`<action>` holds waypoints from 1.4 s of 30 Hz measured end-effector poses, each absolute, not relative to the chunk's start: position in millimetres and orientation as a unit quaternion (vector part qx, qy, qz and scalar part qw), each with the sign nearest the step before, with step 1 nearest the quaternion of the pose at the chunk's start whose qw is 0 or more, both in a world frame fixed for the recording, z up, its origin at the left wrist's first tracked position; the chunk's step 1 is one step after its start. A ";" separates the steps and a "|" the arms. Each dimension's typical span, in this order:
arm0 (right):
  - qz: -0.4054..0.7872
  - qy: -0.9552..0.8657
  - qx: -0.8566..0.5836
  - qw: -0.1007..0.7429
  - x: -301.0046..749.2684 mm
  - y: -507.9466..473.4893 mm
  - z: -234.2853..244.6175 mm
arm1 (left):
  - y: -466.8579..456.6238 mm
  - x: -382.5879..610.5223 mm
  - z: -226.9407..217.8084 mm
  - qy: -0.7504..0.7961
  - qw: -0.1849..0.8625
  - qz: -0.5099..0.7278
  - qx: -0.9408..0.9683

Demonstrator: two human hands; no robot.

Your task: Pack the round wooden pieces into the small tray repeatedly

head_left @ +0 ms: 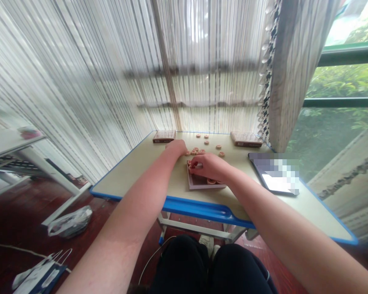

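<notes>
My left hand point(177, 147) rests knuckles-up on the beige table point(141, 171), fingers curled over round wooden game pieces point(196, 151) lying loose beside it. My right hand point(209, 166) hovers over a shallow square box point(202, 184), fingers pinched on a round piece at the box's far left corner. A few pieces point(211, 181) lie inside the box. More loose pieces point(218, 147) are scattered further back on the table.
Two flat wooden boxes sit at the table's far edge, one left point(164, 136), one right point(246, 139). A dark tablet point(274, 173) lies at right. Striped curtains point(110, 81) hang behind. Plastic bags point(70, 222) lie on the floor at left, beside another table point(12, 143).
</notes>
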State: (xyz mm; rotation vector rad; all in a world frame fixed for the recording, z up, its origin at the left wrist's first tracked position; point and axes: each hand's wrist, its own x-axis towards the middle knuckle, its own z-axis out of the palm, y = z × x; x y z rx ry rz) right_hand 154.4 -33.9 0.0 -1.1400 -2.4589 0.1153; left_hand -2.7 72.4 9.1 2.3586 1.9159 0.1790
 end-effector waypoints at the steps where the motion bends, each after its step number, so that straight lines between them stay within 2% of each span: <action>1: 0.041 -0.885 -0.410 0.217 155.9 -33.6 1.1 | 70.8 -1.8 10.7 0.647 0.041 0.043 0.760; 4: 0.030 -0.861 -0.440 0.255 167.5 -28.0 6.3 | 67.8 1.0 13.1 0.652 0.011 0.041 0.757; 8: 0.037 -0.763 -0.570 0.302 198.3 -11.1 13.9 | 70.4 5.4 7.2 0.547 -0.006 0.101 0.831; 12: 0.078 -0.709 -0.675 0.190 221.3 -2.9 18.4 | 74.6 8.5 -2.1 0.486 0.035 0.119 0.865; 15: 0.092 -0.721 -0.680 0.099 223.2 -6.0 20.6 | 74.5 9.2 -5.3 0.468 0.087 0.097 0.874; 18: 0.105 -0.739 -0.663 0.067 222.0 -6.7 19.5 | 73.5 10.0 -5.7 0.437 0.126 0.088 0.886; 25: 0.078 -0.761 -0.637 0.095 230.2 14.5 1.1 | 74.0 12.6 -5.6 0.421 0.102 0.103 0.895; 32: 0.060 -0.744 -0.658 0.099 224.1 20.8 -6.9 | 71.0 13.9 -7.2 0.449 0.130 0.128 0.875; 42: 0.036 -0.736 -0.626 0.255 222.9 29.7 -30.4 | 75.9 19.5 -10.0 0.405 0.125 0.121 0.898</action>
